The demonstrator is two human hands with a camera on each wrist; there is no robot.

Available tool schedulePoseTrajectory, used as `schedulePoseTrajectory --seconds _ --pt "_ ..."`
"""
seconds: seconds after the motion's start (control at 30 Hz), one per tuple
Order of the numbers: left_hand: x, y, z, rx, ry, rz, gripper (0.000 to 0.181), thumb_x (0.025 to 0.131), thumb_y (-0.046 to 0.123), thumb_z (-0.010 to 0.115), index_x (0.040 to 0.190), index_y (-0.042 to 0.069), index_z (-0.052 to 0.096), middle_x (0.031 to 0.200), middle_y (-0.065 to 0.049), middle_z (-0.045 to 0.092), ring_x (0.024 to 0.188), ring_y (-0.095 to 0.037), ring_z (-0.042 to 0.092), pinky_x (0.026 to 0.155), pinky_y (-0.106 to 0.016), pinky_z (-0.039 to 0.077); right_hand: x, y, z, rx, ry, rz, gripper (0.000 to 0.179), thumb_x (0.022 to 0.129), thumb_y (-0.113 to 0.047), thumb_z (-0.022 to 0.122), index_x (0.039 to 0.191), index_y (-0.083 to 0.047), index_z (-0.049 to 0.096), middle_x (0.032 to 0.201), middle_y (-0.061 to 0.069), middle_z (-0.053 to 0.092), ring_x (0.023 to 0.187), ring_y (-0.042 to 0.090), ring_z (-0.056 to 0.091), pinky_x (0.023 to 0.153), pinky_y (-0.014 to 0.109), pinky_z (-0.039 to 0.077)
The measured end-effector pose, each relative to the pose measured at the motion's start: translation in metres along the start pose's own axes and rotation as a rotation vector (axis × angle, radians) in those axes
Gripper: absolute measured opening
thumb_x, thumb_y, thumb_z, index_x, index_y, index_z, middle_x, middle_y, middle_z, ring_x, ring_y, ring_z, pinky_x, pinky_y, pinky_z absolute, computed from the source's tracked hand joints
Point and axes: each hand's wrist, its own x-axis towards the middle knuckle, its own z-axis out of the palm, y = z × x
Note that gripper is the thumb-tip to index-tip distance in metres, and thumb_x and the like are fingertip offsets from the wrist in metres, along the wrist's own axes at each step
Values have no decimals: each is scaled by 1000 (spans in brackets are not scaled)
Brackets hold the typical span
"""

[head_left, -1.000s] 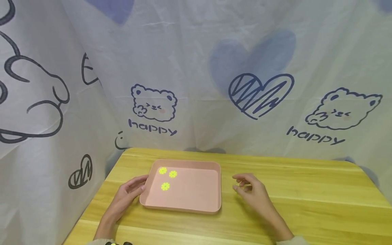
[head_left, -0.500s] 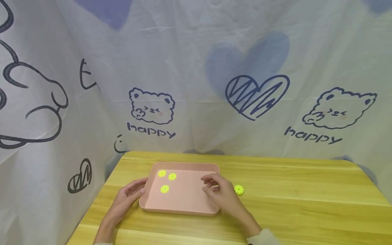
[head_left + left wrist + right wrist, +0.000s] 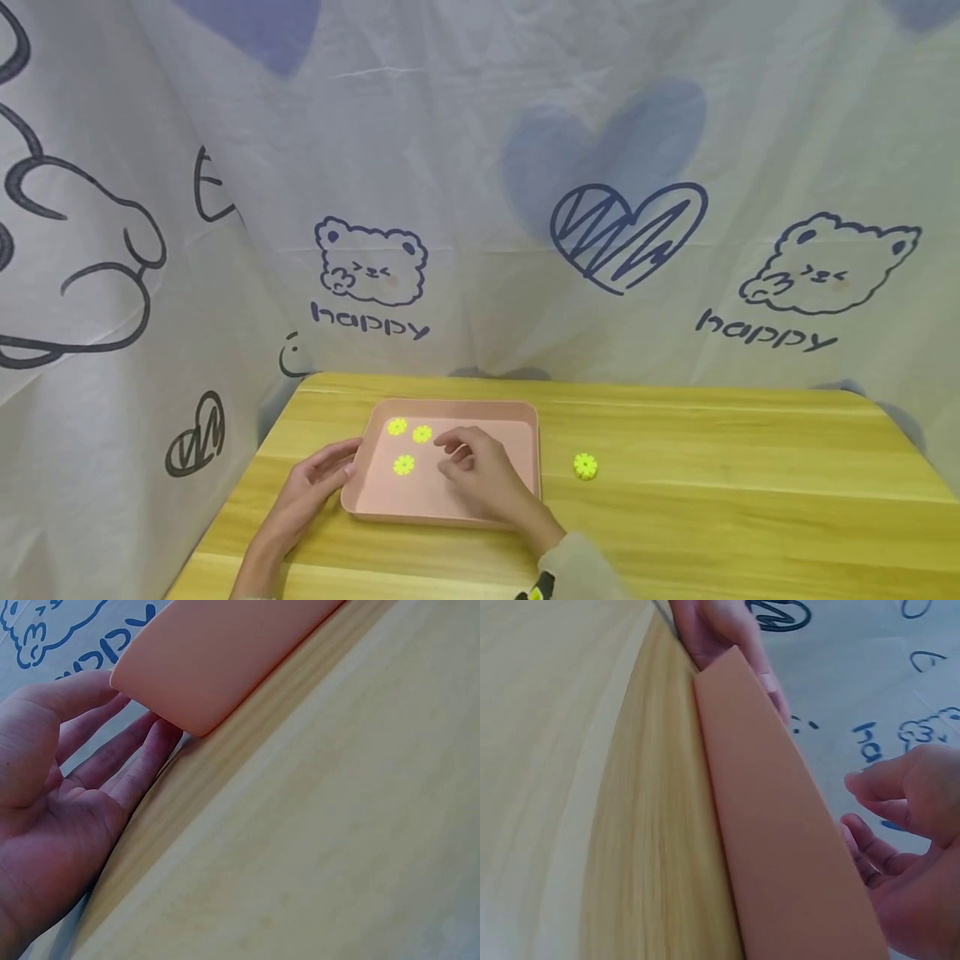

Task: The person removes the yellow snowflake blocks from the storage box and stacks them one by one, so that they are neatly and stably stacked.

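A shallow pink tray (image 3: 468, 492) lies on the wooden table, with three yellow flower-shaped discs inside, such as the front disc (image 3: 403, 465). My left hand (image 3: 303, 492) touches the tray's left end; in the left wrist view its fingers (image 3: 154, 761) rest against the outer wall. My right hand (image 3: 483, 471) hovers over the middle of the tray, to the right of the discs, fingers loosely bent. A gap shows between its thumb and fingers in the right wrist view, and nothing is seen held. Another yellow disc (image 3: 586, 467) lies on the table right of the tray.
The wooden table (image 3: 712, 500) extends to the right and in front of the tray. Behind and on the left hangs a pale cloth (image 3: 480, 167) printed with hearts and bears. A dark band (image 3: 537, 586) shows at the right sleeve.
My right hand has moved left from beside the tray to above its middle. The disc on the table, hidden a second ago, now shows. The left hand and tray hold their place.
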Motion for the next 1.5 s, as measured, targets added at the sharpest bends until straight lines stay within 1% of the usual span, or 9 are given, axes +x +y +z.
schedulePoseTrajectory --seconds 0.2,0.37,0.5,0.73,0.9,1.03,1.17,1.33,1.5 --pt "0 0 0 -7 -4 5 51 103 17 65 147 -4 50 150 -23 51 122 -4 60 101 -18 48 15 3 22 -76 -41 34 22 90 -2 74 112 -3 73 98 5 65 88 16 61 79 26 55" --pt "1 0 1 -23 -4 -1 51 102 17 66 147 -4 50 150 -22 51 122 -4 60 102 -18 48 24 6 37 -98 -43 57 23 87 0 74 110 -1 73 91 6 63 82 15 57 74 23 51" --pt "2 1 1 -32 -10 1 51 103 17 65 147 -3 50 151 -22 50 123 -4 60 102 -19 48 30 7 46 -164 -39 69 25 84 -1 73 109 -3 74 89 4 61 80 13 54 72 23 48" --pt "2 -1 -1 -50 -34 29 49 104 14 63 147 -5 49 152 -24 48 124 -5 59 103 -21 49 34 5 57 -315 -54 76 24 84 -11 80 107 -2 77 86 -1 56 80 10 48 73 25 47" --pt "1 -2 -2 -58 -26 35 49 104 13 63 147 -6 49 151 -25 48 123 -5 60 102 -21 49 34 3 59 -367 -65 82 21 85 -15 83 104 -7 77 86 -3 56 79 10 48 70 24 46" --pt "1 -3 -2 -57 -25 34 49 104 13 63 146 -6 49 151 -25 48 123 -5 60 102 -21 49 34 3 59 -368 -74 80 19 82 -11 83 99 -7 76 86 -3 56 79 10 48 70 23 46" --pt "0 -2 -2 -40 -22 28 49 104 14 63 147 -5 49 151 -25 49 123 -4 60 102 -20 49 32 2 55 -340 -98 60 22 78 -3 79 96 -10 70 83 -4 58 76 9 48 68 23 45" --pt "1 -2 -3 -41 -11 28 50 103 14 64 146 -5 49 151 -24 49 122 -4 60 102 -19 49 29 4 48 -267 -124 20 24 84 2 73 97 -16 64 78 -8 59 70 6 51 66 22 45" --pt "2 -1 -2 -44 -24 38 49 103 13 64 146 -6 49 151 -25 49 123 -5 60 103 -20 48 22 7 38 -163 -116 -4 18 92 0 70 102 -15 66 83 -7 60 73 4 53 67 21 49"
